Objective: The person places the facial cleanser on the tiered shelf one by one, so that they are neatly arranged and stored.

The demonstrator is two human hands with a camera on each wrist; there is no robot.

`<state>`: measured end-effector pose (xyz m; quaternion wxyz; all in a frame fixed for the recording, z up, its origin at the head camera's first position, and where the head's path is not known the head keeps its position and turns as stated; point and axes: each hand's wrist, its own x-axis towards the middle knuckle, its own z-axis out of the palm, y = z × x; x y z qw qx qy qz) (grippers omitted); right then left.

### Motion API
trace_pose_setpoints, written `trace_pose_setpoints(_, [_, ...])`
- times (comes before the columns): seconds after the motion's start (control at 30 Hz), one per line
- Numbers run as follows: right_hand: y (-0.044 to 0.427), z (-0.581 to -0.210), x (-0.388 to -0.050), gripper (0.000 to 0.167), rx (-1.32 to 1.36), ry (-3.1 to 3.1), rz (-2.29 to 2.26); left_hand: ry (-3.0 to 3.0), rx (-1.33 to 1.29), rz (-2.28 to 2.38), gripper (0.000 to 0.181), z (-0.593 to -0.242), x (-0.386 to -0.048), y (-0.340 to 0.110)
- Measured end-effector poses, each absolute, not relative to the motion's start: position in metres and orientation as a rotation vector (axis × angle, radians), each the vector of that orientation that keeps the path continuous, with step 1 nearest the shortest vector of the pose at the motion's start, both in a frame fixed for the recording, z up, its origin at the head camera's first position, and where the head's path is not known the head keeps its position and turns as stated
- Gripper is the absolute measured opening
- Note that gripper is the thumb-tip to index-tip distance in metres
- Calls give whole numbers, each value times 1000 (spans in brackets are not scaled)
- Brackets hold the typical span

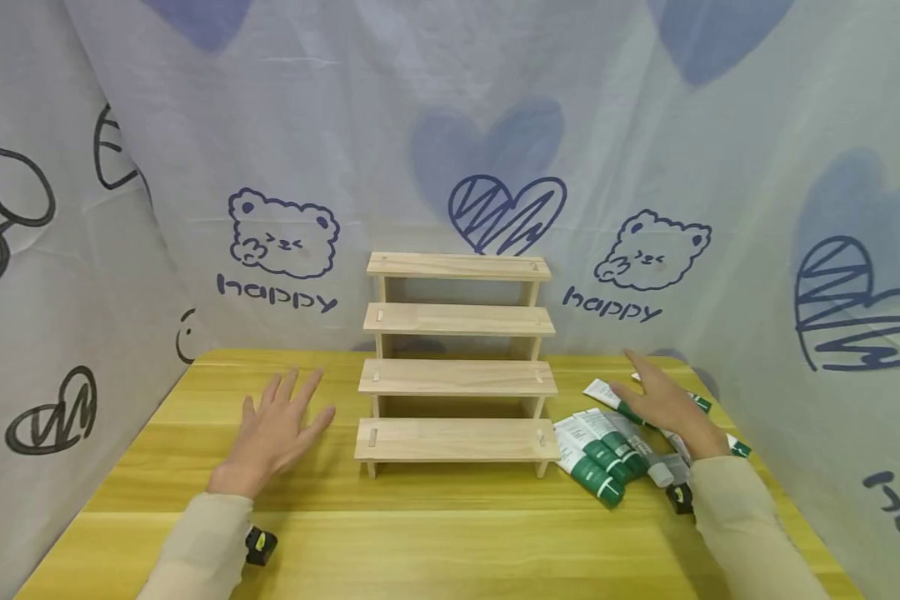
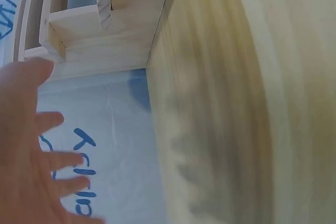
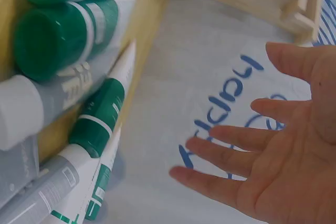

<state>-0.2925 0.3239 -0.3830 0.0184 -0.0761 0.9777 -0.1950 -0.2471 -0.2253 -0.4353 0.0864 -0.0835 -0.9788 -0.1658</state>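
Observation:
My left hand (image 1: 273, 429) hovers over the table left of a tiered wooden shelf (image 1: 457, 379), its fingers spread and holding nothing. In the left wrist view the same hand (image 2: 31, 156) shows beside the end of the shelf (image 2: 79, 24). On the right, my right hand (image 1: 667, 404) is stretched out above a pile of squeeze tubes (image 1: 596, 458), white with green ends. The right wrist view has this hand (image 3: 283, 145) with fingers apart and its palm bare, clear of the green-capped tubes (image 3: 63, 40). A grey tube with a white cap (image 3: 21, 111) lies among them.
The shelf stands at the back middle of the yellow wooden table (image 1: 420, 542). Pale curtains (image 1: 390, 150) with hearts and bears enclose the back and sides. Each wrist carries a small black device (image 1: 261, 546). Part of the pile is hidden under my right hand.

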Motion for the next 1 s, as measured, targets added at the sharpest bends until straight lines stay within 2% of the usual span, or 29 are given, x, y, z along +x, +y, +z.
trace_pose_setpoints(0.07, [331,-379,-294,78,-234,3049,-643,-2909,-309,-603,72,-438,-247,-225])
trace_pose_setpoints(0.3, [349,-380,-301,47,-295,3109,-734,-2803,-438,-1021,58,-446,-247,-221])
trace_pose_setpoints(0.5, [360,-389,-310,33,-333,3061,-757,-2783,-483,-1297,47,-453,-246,-212])
trace_pose_setpoints(0.63, [370,-393,-318,30,-336,3010,-768,-2777,-510,-1402,46,-456,-246,-205])
trace_pose_setpoints(1.0, [374,-412,-336,39,-199,2921,-670,-2743,-458,-1533,44,-462,-245,-196])
